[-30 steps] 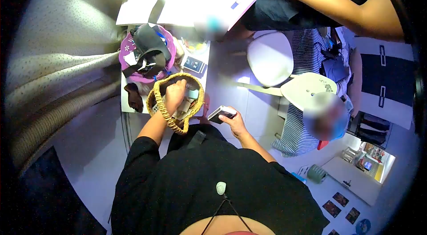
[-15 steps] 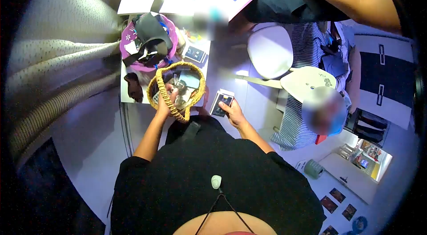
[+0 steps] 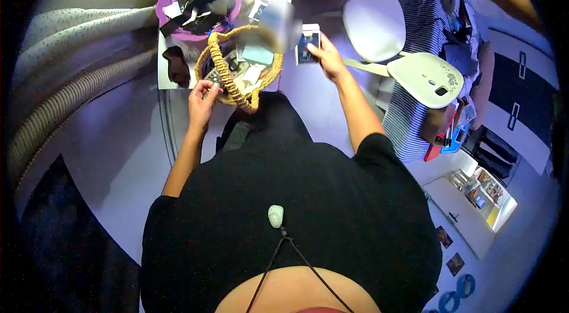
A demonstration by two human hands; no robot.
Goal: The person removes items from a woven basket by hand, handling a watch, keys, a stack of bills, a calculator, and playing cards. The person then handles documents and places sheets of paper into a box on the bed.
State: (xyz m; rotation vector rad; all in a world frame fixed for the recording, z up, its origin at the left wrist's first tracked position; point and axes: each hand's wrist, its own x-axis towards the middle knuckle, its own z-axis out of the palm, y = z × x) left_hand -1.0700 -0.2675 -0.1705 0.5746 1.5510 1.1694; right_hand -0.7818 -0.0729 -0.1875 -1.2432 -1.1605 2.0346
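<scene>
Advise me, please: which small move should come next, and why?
Perhaps bring the right hand leftward, until the dark box is over the woven basket: the box is held outside it, on the right, while the left hand is at its near-left edge.

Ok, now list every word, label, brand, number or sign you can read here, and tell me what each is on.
None can be read.
Box in the right hand: dark front with print, too small and blurred to read.
Pictures at lower right: too small to make out any text.
</scene>
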